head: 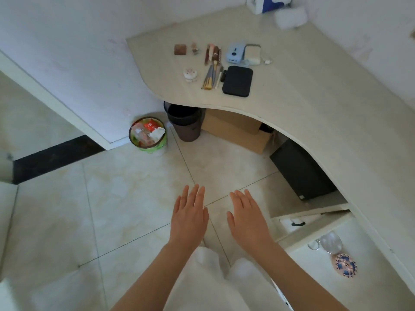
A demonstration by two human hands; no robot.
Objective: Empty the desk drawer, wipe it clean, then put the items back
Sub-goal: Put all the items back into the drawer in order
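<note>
My left hand (pixel 189 215) and right hand (pixel 248 217) hovered flat and empty; the open white desk drawer (pixel 314 261) still held a round blue-patterned trinket (pixel 345 265), so emptying came next.

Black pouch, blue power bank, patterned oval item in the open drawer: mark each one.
black pouch (pixel 237 80), head view, middle of its top face.
blue power bank (pixel 235 51), head view, centre of its body.
patterned oval item (pixel 345 265), head view, middle of its blue pattern.
</note>
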